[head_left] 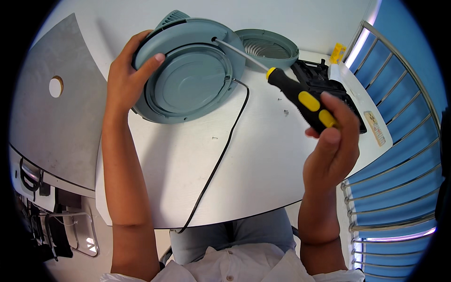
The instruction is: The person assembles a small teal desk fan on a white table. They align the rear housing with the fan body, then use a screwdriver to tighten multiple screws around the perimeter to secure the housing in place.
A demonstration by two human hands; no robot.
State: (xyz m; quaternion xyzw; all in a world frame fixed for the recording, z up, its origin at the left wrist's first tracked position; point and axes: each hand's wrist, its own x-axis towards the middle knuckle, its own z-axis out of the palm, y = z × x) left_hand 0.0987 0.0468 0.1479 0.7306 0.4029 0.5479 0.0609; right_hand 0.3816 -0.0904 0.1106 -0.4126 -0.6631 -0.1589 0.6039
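A round grey-green fan housing [190, 77] stands tilted on the white table [263, 178], its back facing me. My left hand [127, 75] grips its left rim, thumb on the face. My right hand [331, 141] holds a black and yellow screwdriver [300, 98] by the handle. The long metal shaft reaches up-left, and its tip sits in a hole near the housing's upper right rim. A black cord [221, 155] runs from the housing across the table and over the front edge.
A separate grey-green fan grille [268, 47] lies behind the housing. A black tool case [324, 82] sits at the right, with a yellow part [337, 52] behind it. Small screws [285, 112] lie loose on the table. A metal railing [399, 141] curves along the right.
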